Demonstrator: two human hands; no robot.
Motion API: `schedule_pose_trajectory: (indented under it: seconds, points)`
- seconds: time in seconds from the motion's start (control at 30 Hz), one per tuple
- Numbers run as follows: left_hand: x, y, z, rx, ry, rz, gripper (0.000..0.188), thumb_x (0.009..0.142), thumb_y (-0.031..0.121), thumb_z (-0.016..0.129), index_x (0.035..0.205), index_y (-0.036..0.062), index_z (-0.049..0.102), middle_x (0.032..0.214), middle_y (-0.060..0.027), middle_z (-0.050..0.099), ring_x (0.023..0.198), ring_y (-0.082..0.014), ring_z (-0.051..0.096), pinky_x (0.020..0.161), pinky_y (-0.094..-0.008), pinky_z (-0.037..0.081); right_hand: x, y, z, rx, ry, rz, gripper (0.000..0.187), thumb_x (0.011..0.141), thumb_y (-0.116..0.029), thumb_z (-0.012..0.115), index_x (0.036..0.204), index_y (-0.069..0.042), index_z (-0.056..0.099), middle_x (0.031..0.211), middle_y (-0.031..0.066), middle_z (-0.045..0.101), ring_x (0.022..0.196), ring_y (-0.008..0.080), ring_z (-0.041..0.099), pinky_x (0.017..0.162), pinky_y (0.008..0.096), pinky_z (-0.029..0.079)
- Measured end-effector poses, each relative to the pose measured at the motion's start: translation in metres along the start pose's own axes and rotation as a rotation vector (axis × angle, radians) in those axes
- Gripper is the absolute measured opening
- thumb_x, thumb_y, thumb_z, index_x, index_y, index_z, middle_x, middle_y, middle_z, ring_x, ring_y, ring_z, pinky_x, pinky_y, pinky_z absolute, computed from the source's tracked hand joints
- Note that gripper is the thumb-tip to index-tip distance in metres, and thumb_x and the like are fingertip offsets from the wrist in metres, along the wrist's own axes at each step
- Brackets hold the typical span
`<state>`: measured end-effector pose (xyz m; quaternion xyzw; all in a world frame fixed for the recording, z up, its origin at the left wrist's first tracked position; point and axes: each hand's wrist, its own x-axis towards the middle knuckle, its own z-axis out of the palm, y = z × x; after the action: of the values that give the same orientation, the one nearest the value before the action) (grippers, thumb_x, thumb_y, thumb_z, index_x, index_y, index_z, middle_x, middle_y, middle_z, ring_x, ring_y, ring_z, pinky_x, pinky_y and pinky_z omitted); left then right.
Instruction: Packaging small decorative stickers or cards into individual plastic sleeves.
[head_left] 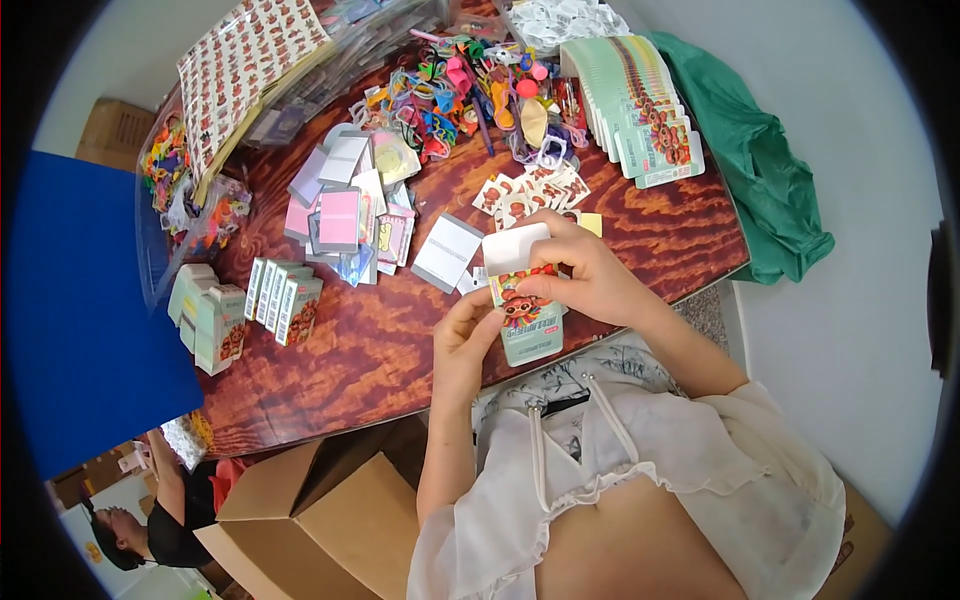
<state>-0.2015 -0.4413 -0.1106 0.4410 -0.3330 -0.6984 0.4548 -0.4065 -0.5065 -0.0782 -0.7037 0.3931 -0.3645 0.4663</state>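
A small pale green printed box with its white flap raised is in front of me, over the table's near edge. My left hand grips its left side between thumb and fingers. At the box's top right, my right hand is closed, its thumb over the printed front and its fingers behind the flap. Whether something small is also in those fingers I cannot tell. Just beyond lie sticker pieces with red figures and a grey-edged white card.
Flat green boxes fan out at the far right beside a green bag. Colourful trinkets heap at the back. Card packs and filled boxes stand left. An open carton sits below; a person is lower left.
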Motion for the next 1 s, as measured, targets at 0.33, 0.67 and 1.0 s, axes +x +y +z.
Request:
schedule_pose_trajectory:
  seconds: [0.33, 0.67, 1.0]
  points:
    - [-0.003, 0.015, 0.029, 0.208, 0.112, 0.292, 0.053, 0.093, -0.009, 0.059, 0.142, 0.0000, 0.043, 0.117, -0.0116, 0.063, 0.103, -0.0163, 0.064, 0.089, -0.0280, 0.052, 0.000, -0.003, 0.003, 0.444, 0.138, 0.130, 0.025, 0.088, -0.003, 0.068, 0.111, -0.003, 0.058, 0.125, 0.0097, 0.057, 0.109, 0.0147, 0.059, 0.090, 0.0296, 0.048]
    - [0.002, 0.013, 0.015, 0.187, 0.082, 0.269, 0.052, 0.089, -0.012, 0.063, 0.137, 0.0007, 0.048, 0.118, -0.0104, 0.062, 0.101, -0.0151, 0.064, 0.086, -0.0269, 0.053, -0.007, 0.010, 0.012, 0.697, 0.091, 0.208, 0.021, 0.095, -0.004, 0.063, 0.116, -0.001, 0.063, 0.108, 0.0011, 0.060, 0.093, 0.0062, 0.058, 0.081, 0.0249, 0.050]
    - [-0.003, 0.023, 0.014, 0.314, 0.063, 0.205, 0.052, 0.086, -0.013, 0.066, 0.132, 0.0010, 0.047, 0.118, -0.0118, 0.060, 0.095, -0.0143, 0.066, 0.080, -0.0265, 0.055, -0.001, 0.000, 0.001, 0.421, -0.007, 0.155, 0.038, 0.097, -0.004, 0.058, 0.133, -0.001, 0.046, 0.101, 0.0031, 0.057, 0.097, 0.0081, 0.057, 0.084, 0.0232, 0.045]
